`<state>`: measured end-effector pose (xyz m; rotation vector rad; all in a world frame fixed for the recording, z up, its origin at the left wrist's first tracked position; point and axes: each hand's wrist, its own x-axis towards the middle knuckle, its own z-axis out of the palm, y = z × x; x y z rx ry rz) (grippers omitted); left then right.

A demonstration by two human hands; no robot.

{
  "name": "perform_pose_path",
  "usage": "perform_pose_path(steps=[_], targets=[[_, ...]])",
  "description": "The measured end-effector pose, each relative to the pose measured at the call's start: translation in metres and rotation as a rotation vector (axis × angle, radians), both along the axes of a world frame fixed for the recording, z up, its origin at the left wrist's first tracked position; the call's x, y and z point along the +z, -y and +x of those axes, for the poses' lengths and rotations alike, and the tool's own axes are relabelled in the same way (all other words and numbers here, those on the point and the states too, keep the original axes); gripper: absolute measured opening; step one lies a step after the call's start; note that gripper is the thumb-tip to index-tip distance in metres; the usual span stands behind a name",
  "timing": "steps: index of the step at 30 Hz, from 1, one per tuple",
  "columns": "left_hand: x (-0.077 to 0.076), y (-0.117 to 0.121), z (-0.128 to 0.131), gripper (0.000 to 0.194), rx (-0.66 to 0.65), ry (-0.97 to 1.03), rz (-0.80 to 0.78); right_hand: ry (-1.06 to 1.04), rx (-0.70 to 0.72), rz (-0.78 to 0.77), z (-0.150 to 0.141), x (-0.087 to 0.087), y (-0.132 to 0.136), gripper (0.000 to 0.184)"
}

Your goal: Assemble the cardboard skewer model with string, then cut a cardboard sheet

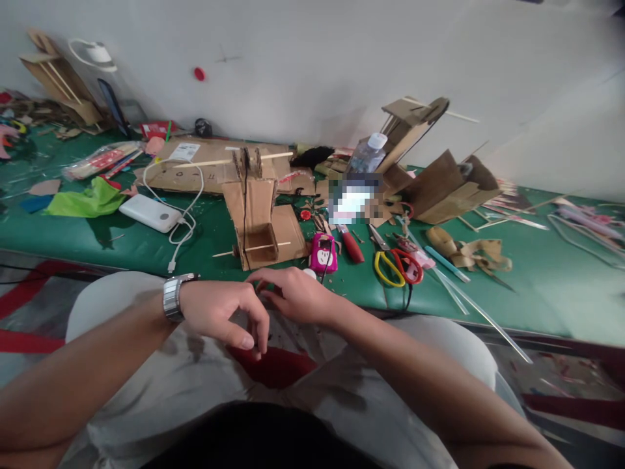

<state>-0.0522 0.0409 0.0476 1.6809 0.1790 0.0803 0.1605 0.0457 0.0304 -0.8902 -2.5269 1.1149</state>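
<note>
My left hand [227, 314], with a metal watch at its wrist, hangs over my lap at the bench's front edge. Its fingers are loosely bent, with a gap to the thumb, and no object shows in them. My right hand [297, 294] is just to its right, fingers curved leftward and apart from the thumb, also with nothing visible in it. Closest beyond both hands stands a cardboard model [254, 212] with wooden sticks through it and a black cord along its front. A magenta box-shaped device [323, 253] lies just beyond my right hand.
On the green bench [551, 299] lie scissors [398, 266], a red-handled tool [351, 244], a white power bank [150, 213] with its cable, and a tape roll [441, 241]. A bottle [367, 155] and a cardboard box [452, 189] stand further back. Clear tubes overhang the front edge.
</note>
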Motion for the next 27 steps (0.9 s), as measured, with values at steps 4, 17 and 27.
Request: perform_pose_path(steps=[4,17,27], targets=[[-0.005,0.003,0.003,0.031,-0.04,-0.021,-0.04,0.046,0.129,0.051,-0.001,-0.007,-0.001,0.026],[0.016,-0.01,-0.016,0.034,0.128,-0.024,0.169,0.301,0.181,0.115,-0.001,-0.006,0.004,0.013],[0.007,-0.02,-0.038,0.056,0.835,0.301,-0.019,0.288,0.263,0.106,-0.002,-0.012,0.01,0.027]])
